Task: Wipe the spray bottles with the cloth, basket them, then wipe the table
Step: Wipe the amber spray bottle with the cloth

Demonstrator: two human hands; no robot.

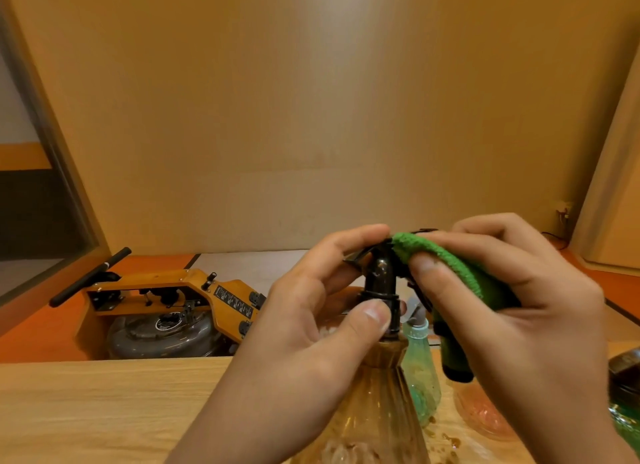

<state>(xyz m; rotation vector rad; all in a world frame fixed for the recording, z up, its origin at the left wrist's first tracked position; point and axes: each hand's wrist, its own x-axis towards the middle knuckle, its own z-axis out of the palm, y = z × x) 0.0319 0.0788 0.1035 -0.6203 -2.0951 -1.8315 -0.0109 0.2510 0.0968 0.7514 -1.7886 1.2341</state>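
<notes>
Table | left fingers pinch spray bottle | right fingers pinch cloth

Bare left hand, bare right hand, short nails

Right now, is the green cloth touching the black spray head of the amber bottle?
Touching. The head view shows the green cloth laid over the black spray head and pinched against it by the right hand; no gap shows between them.
</notes>
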